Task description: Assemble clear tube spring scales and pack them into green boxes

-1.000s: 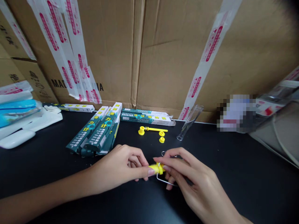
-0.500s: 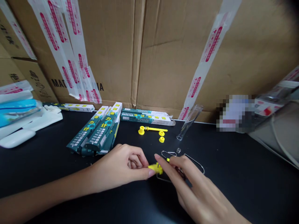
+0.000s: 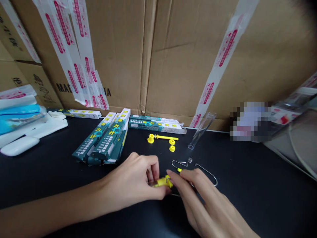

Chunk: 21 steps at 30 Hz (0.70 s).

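Note:
Between the fingertips of my left hand point(image 3: 138, 180) is a yellow plastic end piece point(image 3: 163, 181), with a clear part showing at its left end. A small bent metal bit sits at the yellow piece's right end. My right hand point(image 3: 203, 195) meets that end with its index fingertip; its other fingers are curled, and whatever they pinch is hidden. Just behind the right hand lie a metal wire hook point(image 3: 180, 163) with a yellow tip, a longer bent wire point(image 3: 210, 172) and a small spring point(image 3: 190, 160).
Farther back lie a yellow rod point(image 3: 167, 138), yellow caps point(image 3: 172, 148) and a clear tube point(image 3: 201, 130). Green-and-white boxes point(image 3: 110, 137) are stacked at left, with more point(image 3: 156, 125) behind. A cardboard box point(image 3: 119, 49) walls the back. A white case point(image 3: 19, 146) lies far left.
My left hand has shifted its grip on the yellow end piece, its fingers now farther round it, and a clear part shows. The right index fingertip has come closer to the piece's end.

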Motion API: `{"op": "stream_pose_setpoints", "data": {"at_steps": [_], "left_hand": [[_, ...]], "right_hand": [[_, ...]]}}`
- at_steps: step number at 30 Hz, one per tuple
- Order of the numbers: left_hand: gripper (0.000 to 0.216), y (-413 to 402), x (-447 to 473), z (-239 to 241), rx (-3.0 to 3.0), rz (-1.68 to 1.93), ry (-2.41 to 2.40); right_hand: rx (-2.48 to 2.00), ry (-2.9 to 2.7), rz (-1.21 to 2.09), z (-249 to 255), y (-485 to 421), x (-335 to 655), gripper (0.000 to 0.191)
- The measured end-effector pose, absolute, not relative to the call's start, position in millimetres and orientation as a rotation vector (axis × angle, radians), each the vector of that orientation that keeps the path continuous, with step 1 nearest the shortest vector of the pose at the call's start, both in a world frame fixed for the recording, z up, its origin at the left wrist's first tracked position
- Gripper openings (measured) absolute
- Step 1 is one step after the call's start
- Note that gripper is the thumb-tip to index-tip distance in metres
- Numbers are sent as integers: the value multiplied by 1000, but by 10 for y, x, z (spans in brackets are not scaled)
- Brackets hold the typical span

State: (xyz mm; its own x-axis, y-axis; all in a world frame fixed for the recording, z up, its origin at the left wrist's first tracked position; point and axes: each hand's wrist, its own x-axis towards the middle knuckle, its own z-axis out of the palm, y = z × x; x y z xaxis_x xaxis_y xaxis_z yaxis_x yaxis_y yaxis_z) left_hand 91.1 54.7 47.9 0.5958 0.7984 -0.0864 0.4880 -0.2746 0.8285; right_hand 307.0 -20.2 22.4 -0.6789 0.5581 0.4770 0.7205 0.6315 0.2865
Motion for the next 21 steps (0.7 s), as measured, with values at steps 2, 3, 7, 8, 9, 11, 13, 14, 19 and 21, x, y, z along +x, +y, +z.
{"op": "stream_pose_setpoints", "data": {"at_steps": [2, 3, 7, 8, 9, 11, 13, 14, 19, 21], "left_hand": [[16, 520, 920, 465, 1946, 447, 1039], [14, 505, 922, 460, 1948, 450, 1044], [17, 449, 914, 452, 2031, 480, 1036], [20, 436, 909, 453, 2120, 494, 1026], [23, 423, 903, 452, 2235, 501, 1011], [24, 395, 892, 444, 2493, 504, 960], [20, 362, 883, 426, 2674, 490, 903], [19, 345, 879, 415, 2713, 483, 886], [24, 284, 868, 392, 2630, 490, 941], [24, 284, 878, 403, 2552, 475, 969]], "right_hand": [[-1038, -2432, -591, 217, -186, 3051, 37], [-1043, -2401, -568, 219, -177, 3043, 33], [-1028, -2367, -611, 242, -156, 3015, 21], [-1019, -2356, -617, 242, -157, 3006, 19], [-1005, -2347, -607, 236, -159, 2995, 16], [-1009, -2323, -557, 210, -169, 2968, 15], [-1041, -2304, -485, 174, -182, 2941, 22], [-1058, -2297, -446, 158, -188, 2930, 25], [-1073, -2246, -227, 139, -205, 2936, 26], [-1077, -2217, -155, 148, -206, 2953, 25]]}}
